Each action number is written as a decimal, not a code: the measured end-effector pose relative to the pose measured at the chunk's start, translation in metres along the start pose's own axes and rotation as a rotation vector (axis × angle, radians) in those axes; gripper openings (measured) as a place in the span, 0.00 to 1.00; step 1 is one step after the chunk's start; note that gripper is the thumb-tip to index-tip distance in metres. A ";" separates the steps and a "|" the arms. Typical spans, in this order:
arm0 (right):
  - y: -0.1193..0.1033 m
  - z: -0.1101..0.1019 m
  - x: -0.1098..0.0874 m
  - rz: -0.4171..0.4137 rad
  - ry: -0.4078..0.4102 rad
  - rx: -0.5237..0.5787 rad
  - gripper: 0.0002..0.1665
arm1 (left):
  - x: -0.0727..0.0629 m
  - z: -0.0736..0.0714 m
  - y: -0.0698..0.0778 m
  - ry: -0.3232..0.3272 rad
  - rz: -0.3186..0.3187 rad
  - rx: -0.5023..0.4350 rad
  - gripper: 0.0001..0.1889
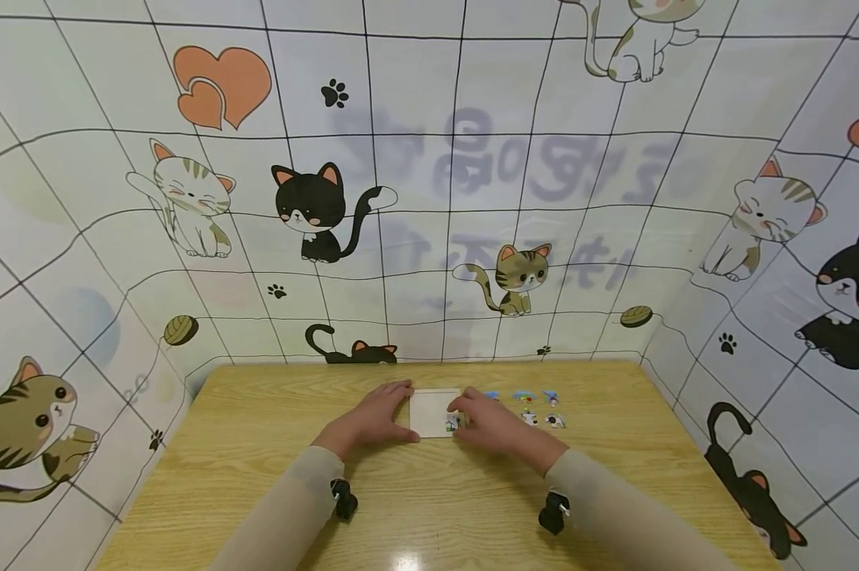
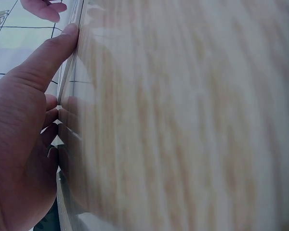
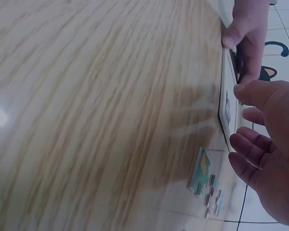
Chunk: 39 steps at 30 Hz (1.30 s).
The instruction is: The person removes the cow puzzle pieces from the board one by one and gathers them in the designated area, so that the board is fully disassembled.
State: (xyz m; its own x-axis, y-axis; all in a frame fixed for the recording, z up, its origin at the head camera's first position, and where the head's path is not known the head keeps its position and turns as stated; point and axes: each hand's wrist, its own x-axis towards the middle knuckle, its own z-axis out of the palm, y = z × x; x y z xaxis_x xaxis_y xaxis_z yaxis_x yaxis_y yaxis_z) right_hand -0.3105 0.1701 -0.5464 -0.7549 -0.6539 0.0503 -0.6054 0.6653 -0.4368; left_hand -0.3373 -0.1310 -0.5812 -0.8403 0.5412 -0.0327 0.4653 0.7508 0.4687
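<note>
A flat, pale, square puzzle board [image 1: 427, 414] lies on the table. In its lower right corner is a puzzle piece [image 1: 452, 423] with a printed picture, partly covered by my right hand [image 1: 492, 420]. The right thumb touches the board by that piece in the right wrist view, and the other fingers are loosely bent along the board's right side. My left hand [image 1: 373, 414] rests against the board's left edge, thumb at the near corner and fingers at the far one. The left wrist view shows that hand [image 2: 21, 134] low beside the tabletop.
Several loose puzzle pieces [image 1: 555, 420] lie in rows to the right of the board; in the right wrist view a green piece [image 3: 201, 172] lies near the right hand. The wooden table [image 1: 272, 428] meets a cat-print curtain [image 1: 415, 238] at the back and sides.
</note>
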 end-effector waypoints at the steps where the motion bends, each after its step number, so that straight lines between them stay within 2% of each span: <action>1: 0.000 0.001 0.001 -0.001 -0.004 -0.010 0.23 | 0.000 0.000 0.000 0.000 0.003 0.000 0.53; 13: -0.004 0.008 0.008 0.025 -0.066 0.000 0.21 | -0.001 -0.002 -0.002 -0.008 0.014 0.006 0.55; 24: 0.000 0.010 0.009 0.002 -0.053 0.041 0.20 | -0.001 -0.001 -0.002 -0.011 0.003 0.003 0.55; 33: 0.004 0.011 0.008 0.023 -0.056 0.149 0.18 | -0.002 -0.001 -0.002 -0.017 -0.006 0.003 0.55; 39: 0.004 0.010 0.008 0.040 -0.048 0.167 0.18 | -0.002 -0.001 -0.002 -0.016 -0.002 0.004 0.55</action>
State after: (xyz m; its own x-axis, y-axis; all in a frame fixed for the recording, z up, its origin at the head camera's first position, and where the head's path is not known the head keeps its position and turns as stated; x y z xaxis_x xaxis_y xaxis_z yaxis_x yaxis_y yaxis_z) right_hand -0.3160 0.1640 -0.5565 -0.7622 -0.6473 -0.0111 -0.5220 0.6246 -0.5809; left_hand -0.3368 -0.1335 -0.5809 -0.8367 0.5456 -0.0475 0.4648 0.7534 0.4651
